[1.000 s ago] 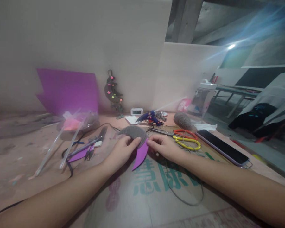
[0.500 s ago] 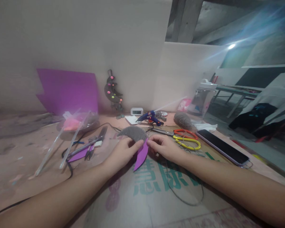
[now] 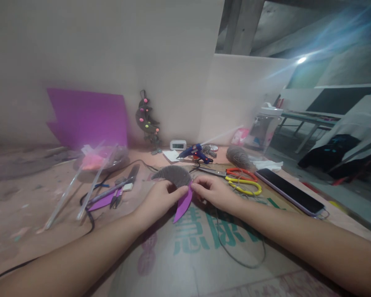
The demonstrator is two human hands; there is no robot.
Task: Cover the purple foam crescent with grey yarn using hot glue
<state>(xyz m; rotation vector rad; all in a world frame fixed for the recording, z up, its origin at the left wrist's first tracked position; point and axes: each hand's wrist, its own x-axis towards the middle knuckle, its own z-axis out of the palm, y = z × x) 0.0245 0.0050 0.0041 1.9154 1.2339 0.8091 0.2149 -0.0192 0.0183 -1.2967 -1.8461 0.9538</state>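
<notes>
A purple foam crescent [image 3: 183, 205] lies on printed cardboard [image 3: 204, 251]; its upper half is wrapped in grey yarn [image 3: 173, 175]. My left hand [image 3: 159, 199] pinches the crescent at the edge of the wrapped part, fingers closed on it. My right hand [image 3: 213, 191] is closed beside it at the crescent's right edge, fingertips pinching a thin grey yarn strand [image 3: 228, 251] that trails back across the cardboard.
Orange and yellow scissors [image 3: 241, 181], a phone [image 3: 289, 192], a ball of grey yarn [image 3: 238, 157] and a blue glue gun [image 3: 195, 153] lie to the right. Left are glue sticks [image 3: 64, 194], snips [image 3: 116, 197], a black cable and a purple foam sheet [image 3: 88, 117].
The crescent has turned slightly under my fingers, and the grey wrapped end has crept left. Both hands stay in place.
</notes>
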